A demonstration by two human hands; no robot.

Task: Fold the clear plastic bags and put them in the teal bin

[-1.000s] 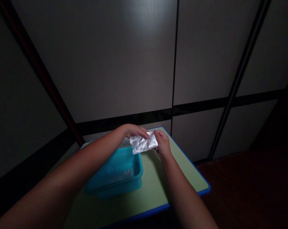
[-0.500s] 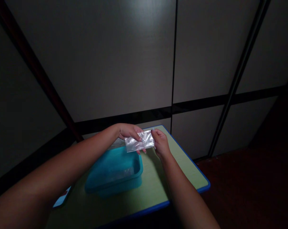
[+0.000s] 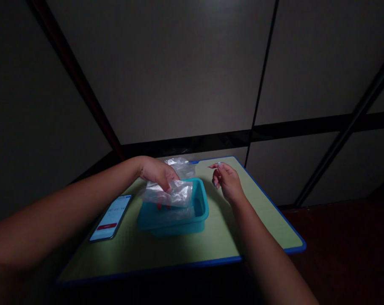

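My left hand [image 3: 161,173] is closed on a clear plastic bag [image 3: 182,194], thumb on top and fingertips showing through underneath. It holds the bag over a teal plastic basin [image 3: 179,230]. Inside the basin lies more clear plastic [image 3: 175,215], partly hidden by the held bag. To the right of the basin, my right hand [image 3: 229,181] is raised above the table, apart from the bag. Its fingers are partly curled but apart, and nothing shows between them.
Crumpled clear plastic [image 3: 183,167] lies behind the basin. A phone [image 3: 111,218] with a lit screen rests at the left of the green table [image 3: 223,243], which has a blue edge. Pale cabinet panels [image 3: 179,76] stand behind it.
My right hand has let go of the bag and moved off to the right. The left hand has lowered the bag over the basin. The view has shifted, bringing the whole phone into sight.
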